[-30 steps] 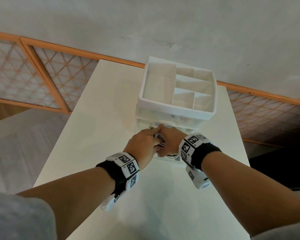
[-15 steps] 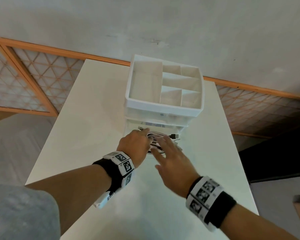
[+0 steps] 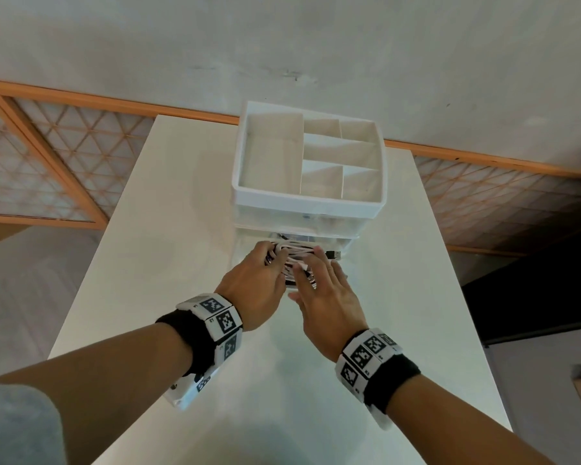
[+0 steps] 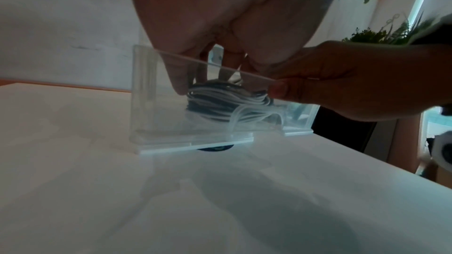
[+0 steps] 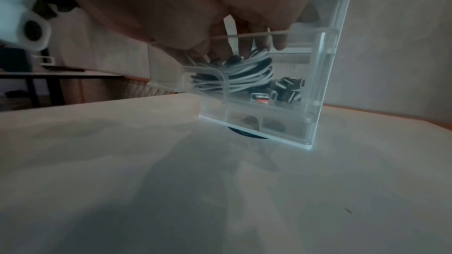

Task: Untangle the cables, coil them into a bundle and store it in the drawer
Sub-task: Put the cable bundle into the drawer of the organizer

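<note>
Now both hands are at the open drawer (image 3: 344,245) of the white organizer (image 3: 311,201), which stands on the white bench (image 3: 168,209). The cable bundle (image 3: 296,255), white and dark cables coiled together, lies inside this clear drawer, at the bottom of the organizer. The left hand (image 3: 255,290) reaches into the drawer from the left side, and its fingers (image 4: 177,76) are bent down over the bundle and touch it; this grip seems closed around the coil, with the fingertips on its edge. The right hand (image 3: 329,297) is above the bundle with the fingers almost straight and spread, so its grip is open, and the fingertips (image 5: 247,49) touch the top of the cables. A dark plug (image 3: 332,254) sticks out from the bundle to the right. From the right wrist view some small dark connectors (image 5: 287,89) lie on the drawer floor beside the coil. The top tray of the organizer has several compartments.
</note>
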